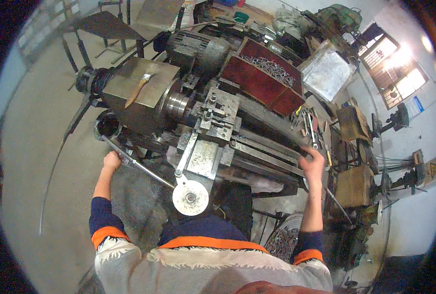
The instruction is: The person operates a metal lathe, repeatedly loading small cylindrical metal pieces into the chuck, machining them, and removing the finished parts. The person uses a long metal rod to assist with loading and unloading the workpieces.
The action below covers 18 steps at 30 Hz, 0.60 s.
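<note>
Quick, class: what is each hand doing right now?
Left hand: closed around the long metal lever.
Right hand: fingers spread open, resting on the lathe bed.

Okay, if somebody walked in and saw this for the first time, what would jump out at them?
Probably the big grimy lathe filling the middle, with a red tray of metal shavings behind it. Next, the person's hands: the left hand grips a long lever at the machine's left end, and the right hand rests on its right side near scattered tools.
</note>
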Available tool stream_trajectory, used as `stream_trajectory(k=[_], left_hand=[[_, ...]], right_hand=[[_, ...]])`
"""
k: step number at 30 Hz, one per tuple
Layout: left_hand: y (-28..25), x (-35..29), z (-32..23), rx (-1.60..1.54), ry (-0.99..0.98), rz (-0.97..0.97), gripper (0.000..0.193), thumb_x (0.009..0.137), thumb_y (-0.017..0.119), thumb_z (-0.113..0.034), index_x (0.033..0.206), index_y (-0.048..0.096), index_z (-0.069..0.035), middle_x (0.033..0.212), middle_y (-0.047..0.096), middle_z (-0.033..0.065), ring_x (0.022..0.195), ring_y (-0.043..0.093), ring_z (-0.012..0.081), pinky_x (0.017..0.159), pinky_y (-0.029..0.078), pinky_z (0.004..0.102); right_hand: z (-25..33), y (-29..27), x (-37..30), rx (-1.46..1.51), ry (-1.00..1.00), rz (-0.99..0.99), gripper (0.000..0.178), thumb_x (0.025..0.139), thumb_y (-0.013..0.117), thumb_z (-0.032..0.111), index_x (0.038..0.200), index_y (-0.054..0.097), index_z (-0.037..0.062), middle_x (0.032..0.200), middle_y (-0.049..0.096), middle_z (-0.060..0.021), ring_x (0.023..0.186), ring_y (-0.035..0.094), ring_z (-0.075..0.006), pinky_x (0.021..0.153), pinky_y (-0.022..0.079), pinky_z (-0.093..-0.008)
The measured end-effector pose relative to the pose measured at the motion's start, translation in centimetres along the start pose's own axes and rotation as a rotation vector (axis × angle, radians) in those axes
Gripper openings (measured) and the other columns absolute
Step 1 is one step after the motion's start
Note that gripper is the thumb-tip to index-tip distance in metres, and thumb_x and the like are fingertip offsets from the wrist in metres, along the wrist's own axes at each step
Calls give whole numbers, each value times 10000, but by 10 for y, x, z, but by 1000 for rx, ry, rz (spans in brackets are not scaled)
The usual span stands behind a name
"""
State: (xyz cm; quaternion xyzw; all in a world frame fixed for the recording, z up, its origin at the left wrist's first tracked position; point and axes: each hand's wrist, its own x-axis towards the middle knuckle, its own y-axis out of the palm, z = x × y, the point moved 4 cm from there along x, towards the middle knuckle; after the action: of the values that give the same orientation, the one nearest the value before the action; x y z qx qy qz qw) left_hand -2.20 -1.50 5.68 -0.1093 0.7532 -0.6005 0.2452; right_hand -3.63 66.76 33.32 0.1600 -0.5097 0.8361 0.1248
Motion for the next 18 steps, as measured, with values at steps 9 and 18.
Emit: stream_trajectory(k=[9,18], left_hand=[[-223,-84,84,-138,74,-687,266,837,541,-269,1024,622,-97,830,631,156,756,610,319,646,471,395],[-177,-163,98,23,-406,-539,534,852,411,-534,932,636,-56,859,626,204,843,596,380,722,455,452]], right_hand=[[264,155,77,-28,-779,298,261,546,631,200,772,666,74,855,636,-90,843,546,-287,756,446,-376],[289,200,80,-288,-663,552,291,552,627,247,748,668,37,818,645,-152,876,591,-300,835,426,-427]])
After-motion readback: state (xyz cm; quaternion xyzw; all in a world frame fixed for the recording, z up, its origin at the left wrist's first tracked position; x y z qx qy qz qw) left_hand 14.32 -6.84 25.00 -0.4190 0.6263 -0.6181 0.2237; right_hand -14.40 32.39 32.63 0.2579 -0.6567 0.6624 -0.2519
